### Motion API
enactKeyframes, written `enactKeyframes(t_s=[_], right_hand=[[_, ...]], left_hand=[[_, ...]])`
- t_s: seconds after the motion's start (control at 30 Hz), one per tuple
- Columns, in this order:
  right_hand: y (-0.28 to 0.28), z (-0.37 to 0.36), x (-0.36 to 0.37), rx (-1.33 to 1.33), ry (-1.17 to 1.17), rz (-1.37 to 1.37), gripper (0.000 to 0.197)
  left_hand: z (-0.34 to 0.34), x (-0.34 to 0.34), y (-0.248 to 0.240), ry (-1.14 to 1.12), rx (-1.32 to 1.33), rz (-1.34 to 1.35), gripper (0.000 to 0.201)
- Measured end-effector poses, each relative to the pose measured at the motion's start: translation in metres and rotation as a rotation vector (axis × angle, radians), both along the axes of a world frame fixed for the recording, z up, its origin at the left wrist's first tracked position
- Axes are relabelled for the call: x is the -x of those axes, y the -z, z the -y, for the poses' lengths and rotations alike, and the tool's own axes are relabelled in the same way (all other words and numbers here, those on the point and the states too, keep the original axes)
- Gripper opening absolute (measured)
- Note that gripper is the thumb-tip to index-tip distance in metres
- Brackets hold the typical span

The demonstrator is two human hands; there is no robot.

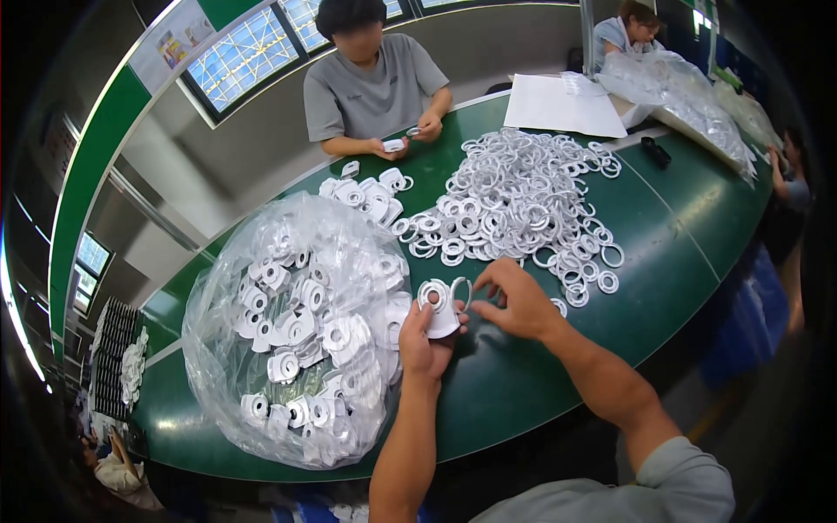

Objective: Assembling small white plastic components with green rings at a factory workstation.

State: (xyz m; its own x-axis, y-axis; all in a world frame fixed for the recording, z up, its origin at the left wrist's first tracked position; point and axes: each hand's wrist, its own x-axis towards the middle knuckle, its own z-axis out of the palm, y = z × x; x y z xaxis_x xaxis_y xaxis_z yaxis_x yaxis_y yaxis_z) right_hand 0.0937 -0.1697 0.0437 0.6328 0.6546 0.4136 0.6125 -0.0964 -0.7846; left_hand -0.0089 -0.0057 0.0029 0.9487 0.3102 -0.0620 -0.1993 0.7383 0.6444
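Note:
My left hand (425, 342) grips a white plastic housing (438, 307) with a round hole and a flared lower end, tilted up over the table. A white plastic ring (468, 301) stands nearly edge-on at the housing's right side. At that ring's right edge are the curled fingertips of my right hand (516, 301), seemingly pinching it; the exact contact is hard to make out. Beyond my hands lies a big heap of white rings (523, 187). To the left, a clear plastic bag (218, 349) holds many similar white housings (295, 327).
Across the green table (497, 392) a person (375, 87) handles white parts beside loose housings (370, 199). White sheets (562, 106), a small black object (656, 152) and clear plastic bags (676, 83) lie at the far right. Other people sit around the edges.

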Motion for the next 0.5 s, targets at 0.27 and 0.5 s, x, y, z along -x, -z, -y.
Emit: enactKeyframes(t_s=[0.27,0.5], right_hand=[[0.019,-0.009,-0.004,-0.185,-0.225,-0.89,0.026],[0.014,-0.002,-0.014,-0.274,-0.173,-0.8,0.021]], left_hand=[[0.01,-0.001,0.001,0.011,0.057,0.056,0.02],[0.011,-0.004,-0.002,-0.02,-0.095,-0.006,0.024]])
